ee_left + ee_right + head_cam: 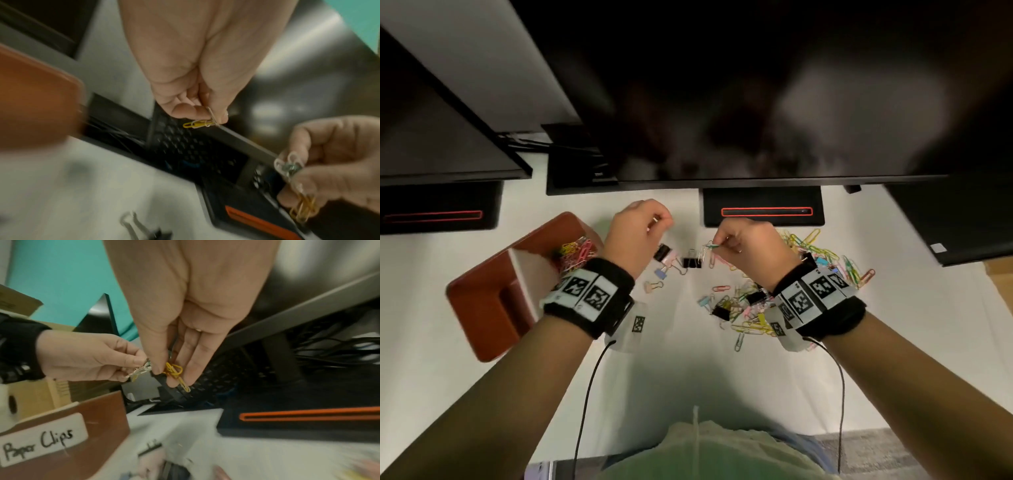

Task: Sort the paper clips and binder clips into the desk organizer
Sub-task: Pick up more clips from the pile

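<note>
1. Landmark: the brown desk organizer (493,301), standing on the white desk (688,377) at the person's left. One compartment holds a heap of coloured paper clips (577,251); a handwritten label (41,441) on its wall reads "Paper Clips".
2. The left hand (637,233), raised just right of the organizer, pinches a yellow and a silver clip (200,124) between thumb and fingertips.
3. The right hand (743,250), further right of the organizer, pinches a small tangle of clips (709,248) with curled fingers (green, silver and yellow, hooked together, I judge).
4. Unsorted: several binder clips (690,263) lie on the desk right of the organizer; a large mixed pile (750,305) lies well beyond them.
5. Judgement: partway. Some paper clips are sorted; whether any binder clips are in the organizer cannot be told.
</note>
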The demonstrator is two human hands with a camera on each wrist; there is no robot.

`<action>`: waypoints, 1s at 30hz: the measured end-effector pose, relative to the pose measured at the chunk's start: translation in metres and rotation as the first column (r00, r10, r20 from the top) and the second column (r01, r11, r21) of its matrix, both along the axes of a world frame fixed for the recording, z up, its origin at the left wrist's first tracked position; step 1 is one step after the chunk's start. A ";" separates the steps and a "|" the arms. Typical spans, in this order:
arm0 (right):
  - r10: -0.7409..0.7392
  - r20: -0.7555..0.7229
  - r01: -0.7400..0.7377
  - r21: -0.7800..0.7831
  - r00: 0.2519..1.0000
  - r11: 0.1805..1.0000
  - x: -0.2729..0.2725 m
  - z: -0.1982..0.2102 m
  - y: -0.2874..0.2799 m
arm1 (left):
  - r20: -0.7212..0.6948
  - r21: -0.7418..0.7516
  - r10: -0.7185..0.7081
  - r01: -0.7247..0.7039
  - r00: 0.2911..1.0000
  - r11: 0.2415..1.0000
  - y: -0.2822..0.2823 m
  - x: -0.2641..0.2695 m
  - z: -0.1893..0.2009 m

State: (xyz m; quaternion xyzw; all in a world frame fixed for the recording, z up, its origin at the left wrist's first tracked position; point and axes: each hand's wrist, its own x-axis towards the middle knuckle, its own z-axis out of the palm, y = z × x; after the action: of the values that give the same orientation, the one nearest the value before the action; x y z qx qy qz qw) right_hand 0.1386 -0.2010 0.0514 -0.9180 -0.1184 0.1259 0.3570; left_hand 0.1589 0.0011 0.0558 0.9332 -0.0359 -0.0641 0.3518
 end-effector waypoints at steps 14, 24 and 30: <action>0.185 -0.110 -0.172 0.119 0.977 0.978 0.009 0.013 0.195 | -0.243 -0.108 0.385 -0.419 0.890 0.901 0.150 -0.053 0.015; -0.051 -0.045 0.046 -0.098 0.998 0.994 -0.019 -0.017 0.032 | -0.099 -0.200 -0.041 0.021 0.994 0.980 0.050 -0.055 0.014; -0.004 -0.289 -0.084 -0.292 0.957 0.953 -0.019 -0.032 -0.039 | -0.157 0.070 -0.390 0.404 0.907 0.912 -0.038 -0.039 -0.028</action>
State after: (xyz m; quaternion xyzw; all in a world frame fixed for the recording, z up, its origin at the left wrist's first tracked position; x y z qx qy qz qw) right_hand 0.1197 -0.2397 0.0196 -0.9311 -0.0638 0.2810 0.2238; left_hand 0.1199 -0.0366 0.0278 0.9161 -0.1969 -0.2014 0.2855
